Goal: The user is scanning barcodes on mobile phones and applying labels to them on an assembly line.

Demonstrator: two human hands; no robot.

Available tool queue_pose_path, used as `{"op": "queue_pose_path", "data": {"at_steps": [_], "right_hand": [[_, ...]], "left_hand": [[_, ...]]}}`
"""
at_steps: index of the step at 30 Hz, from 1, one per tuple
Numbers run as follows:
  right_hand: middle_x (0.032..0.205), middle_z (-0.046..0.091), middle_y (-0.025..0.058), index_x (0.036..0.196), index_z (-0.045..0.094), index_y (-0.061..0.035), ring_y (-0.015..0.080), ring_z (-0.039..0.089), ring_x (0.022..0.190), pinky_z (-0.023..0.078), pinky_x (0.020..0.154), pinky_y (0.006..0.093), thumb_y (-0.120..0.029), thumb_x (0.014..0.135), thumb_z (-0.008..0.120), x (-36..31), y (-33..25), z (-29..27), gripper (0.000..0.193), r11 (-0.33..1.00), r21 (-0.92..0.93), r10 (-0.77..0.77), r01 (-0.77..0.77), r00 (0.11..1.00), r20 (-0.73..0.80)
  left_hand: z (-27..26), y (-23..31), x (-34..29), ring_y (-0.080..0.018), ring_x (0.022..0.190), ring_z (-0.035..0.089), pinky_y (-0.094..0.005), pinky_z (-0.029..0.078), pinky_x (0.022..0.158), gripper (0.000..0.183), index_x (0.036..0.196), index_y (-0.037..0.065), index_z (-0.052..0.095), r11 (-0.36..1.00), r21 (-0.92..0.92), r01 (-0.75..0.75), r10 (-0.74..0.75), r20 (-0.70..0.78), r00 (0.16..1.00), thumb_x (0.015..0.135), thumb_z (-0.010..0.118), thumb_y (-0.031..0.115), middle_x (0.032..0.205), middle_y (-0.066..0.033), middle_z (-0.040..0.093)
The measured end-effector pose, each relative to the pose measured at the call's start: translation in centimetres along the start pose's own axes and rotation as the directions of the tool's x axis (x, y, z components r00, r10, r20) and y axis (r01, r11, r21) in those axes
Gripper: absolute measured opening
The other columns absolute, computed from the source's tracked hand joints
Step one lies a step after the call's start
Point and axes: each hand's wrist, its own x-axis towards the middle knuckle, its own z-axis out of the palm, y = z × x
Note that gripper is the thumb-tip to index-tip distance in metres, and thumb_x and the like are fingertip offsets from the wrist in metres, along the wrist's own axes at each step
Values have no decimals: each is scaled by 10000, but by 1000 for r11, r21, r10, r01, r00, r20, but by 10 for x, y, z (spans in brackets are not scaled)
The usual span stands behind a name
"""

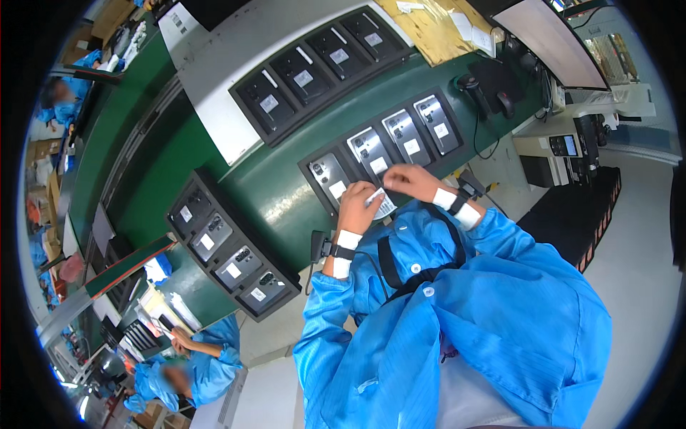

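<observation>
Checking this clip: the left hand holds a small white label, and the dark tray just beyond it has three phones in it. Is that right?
Not quite: the phone count is wrong. The left hand does hold a small white label, but the dark tray just beyond it has four phones in it, as the head view shows.

The single view comes from the person's head, looking steeply down past the blue jacket (pixel 371 357) and out across the green worktop (pixel 268 182). The jacket is nearest and fills the lower middle; the left hand (pixel 356 209) and right hand (pixel 413 181) show close up near the centre. The lens takes in a screen (pixel 554 43) at upper right and a co-worker (pixel 211 365) farther off at lower left, bending straight edges toward a dark rim.
</observation>
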Motion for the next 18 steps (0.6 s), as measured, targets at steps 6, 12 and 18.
{"op": "queue_pose_path", "data": {"at_steps": [6,12,18], "right_hand": [[905,726,74,1191,668,4,136,625,684,516,642,305,-257,955,730,-32,2,28,358,986,62,137,-155,964,227],[1060,720,104,1331,592,2,123,689,769,570,646,261,-190,997,667,-39,18,37,392,748,565,277,-349,937,213],[975,739,77,1169,657,2,98,677,798,557,700,274,-161,982,683,-33,27,25,250,940,245,237,-235,971,22]], "left_hand": [[34,0,-26,-125,1008,639,-279,495,878,176,977,-10,671,615,-696,370,-466,58,883,882,793,73,941,-42,677],[53,-12,-47,-96,912,636,-263,502,835,213,1149,-18,664,460,-791,405,-525,126,842,981,696,109,955,-46,717],[55,-18,-57,-44,715,605,-222,464,621,165,1077,-24,673,503,-700,508,-559,185,808,1010,662,126,886,-49,741]]}}
